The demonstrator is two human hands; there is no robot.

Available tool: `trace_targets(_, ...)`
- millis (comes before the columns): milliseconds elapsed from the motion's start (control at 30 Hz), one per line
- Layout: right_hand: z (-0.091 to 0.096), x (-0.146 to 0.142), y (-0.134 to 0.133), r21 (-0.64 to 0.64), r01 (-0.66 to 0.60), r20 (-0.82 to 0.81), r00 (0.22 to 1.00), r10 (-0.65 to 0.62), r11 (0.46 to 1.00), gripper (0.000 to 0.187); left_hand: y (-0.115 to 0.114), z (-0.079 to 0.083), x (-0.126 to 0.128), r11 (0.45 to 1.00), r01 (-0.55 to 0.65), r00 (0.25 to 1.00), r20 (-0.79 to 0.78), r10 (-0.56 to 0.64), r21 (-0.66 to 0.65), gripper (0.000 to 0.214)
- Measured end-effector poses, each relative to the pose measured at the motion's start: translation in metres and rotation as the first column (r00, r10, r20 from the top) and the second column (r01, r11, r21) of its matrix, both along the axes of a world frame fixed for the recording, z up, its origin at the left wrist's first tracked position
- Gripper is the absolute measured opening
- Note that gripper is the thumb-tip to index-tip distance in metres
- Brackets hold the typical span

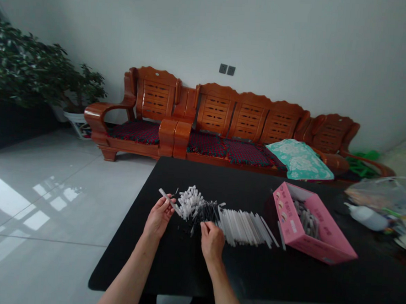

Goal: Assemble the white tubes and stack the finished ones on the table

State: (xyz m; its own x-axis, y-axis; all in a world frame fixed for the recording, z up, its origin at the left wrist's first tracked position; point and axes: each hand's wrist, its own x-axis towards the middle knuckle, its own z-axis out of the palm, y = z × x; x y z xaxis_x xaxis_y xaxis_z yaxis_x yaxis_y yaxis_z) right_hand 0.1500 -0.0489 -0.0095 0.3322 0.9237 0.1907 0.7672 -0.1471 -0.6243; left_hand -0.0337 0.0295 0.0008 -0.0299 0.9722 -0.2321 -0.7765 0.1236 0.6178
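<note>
My left hand (159,216) is closed around a thin white tube (167,197) that sticks up to the left, over the black table (169,260). My right hand (212,240) is pinched shut at the edge of a heap of black thin parts (204,212); what its fingers hold is too small to make out. Behind the heap lies a pile of small white caps (189,199). To the right, a row of white tubes (244,227) lies side by side on the table.
An open pink cardboard box (316,241) with more tubes inside stands to the right. A white bottle (366,216) and plastic bags (384,193) lie at the far right. A wooden sofa (225,121) stands behind the table, a potted plant (39,73) at left.
</note>
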Motion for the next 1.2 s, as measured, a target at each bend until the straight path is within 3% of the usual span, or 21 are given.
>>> trace_targets(100, 0.007, 0.0, 0.006, 0.03, 0.035, 0.016, 0.999, -0.036, 0.999, 0.033, -0.006, 0.005, 0.008, 0.997, 0.074, 0.997, 0.008, -0.075, 0.016, 0.021)
trace_targets(200, 0.019, -0.008, 0.007, 0.077, -0.069, -0.235, 0.968, 0.086, 0.995, 0.044, -0.012, 0.011, 0.015, 0.986, 0.161, 0.987, 0.007, -0.161, 0.048, 0.024)
trace_targets(267, 0.028, -0.015, 0.004, 0.034, -0.19, -0.512, 0.84, 0.18, 0.981, 0.053, -0.016, 0.014, 0.019, 0.976, 0.207, 0.978, 0.006, -0.208, 0.071, 0.027)
trace_targets(333, 0.037, -0.022, 0.001, -0.025, -0.275, -0.744, 0.647, 0.166, 0.961, 0.059, -0.019, 0.017, 0.021, 0.966, 0.241, 0.97, 0.006, -0.242, 0.09, 0.03)
trace_targets(400, 0.044, -0.027, -0.001, -0.055, -0.325, -0.86, 0.496, 0.12, 0.944, 0.061, -0.021, 0.019, 0.023, 0.959, 0.262, 0.964, 0.002, -0.264, 0.107, 0.032)
trace_targets(500, 0.048, -0.028, -0.003, -0.039, -0.368, -0.912, 0.393, 0.118, 0.929, 0.058, -0.022, 0.021, 0.024, 0.948, 0.287, 0.958, -0.017, -0.287, 0.137, 0.035)
trace_targets(600, 0.048, -0.026, -0.005, -0.018, -0.387, -0.92, 0.366, 0.136, 0.922, 0.055, -0.023, 0.021, 0.023, 0.943, 0.296, 0.955, -0.033, -0.294, 0.155, 0.034)
trace_targets(800, 0.041, -0.026, -0.013, -0.011, -0.388, -0.904, 0.397, 0.156, 0.922, 0.044, -0.018, 0.017, 0.019, 0.959, 0.255, 0.967, -0.028, -0.254, 0.119, 0.031)
trace_targets(900, 0.035, -0.012, -0.019, -0.026, -0.422, -0.868, 0.459, 0.189, 0.906, 0.039, -0.006, 0.011, 0.003, 0.994, 0.104, 0.995, -0.009, -0.103, 0.042, 0.022)
trace_targets(1000, 0.026, 0.019, -0.026, -0.1, -0.404, -0.769, 0.611, 0.187, 0.909, 0.037, 0.009, 0.003, -0.026, 0.986, -0.151, 0.988, -0.022, 0.15, -0.064, 0.018)
trace_targets(1067, 0.019, 0.046, -0.029, -0.159, -0.312, -0.688, 0.715, 0.122, 0.937, 0.035, 0.016, -0.001, -0.045, 0.952, -0.284, 0.959, -0.036, 0.281, -0.117, 0.018)
trace_targets(1133, 0.012, 0.072, -0.03, -0.168, -0.158, -0.561, 0.827, 0.037, 0.973, 0.035, 0.019, -0.005, -0.057, 0.931, -0.341, 0.94, -0.05, 0.338, -0.128, 0.017)
trace_targets(1200, 0.006, 0.093, -0.029, -0.103, -0.019, -0.322, 0.947, -0.015, 0.995, 0.036, 0.017, -0.006, -0.057, 0.937, -0.329, 0.944, -0.061, 0.324, -0.12, 0.017)
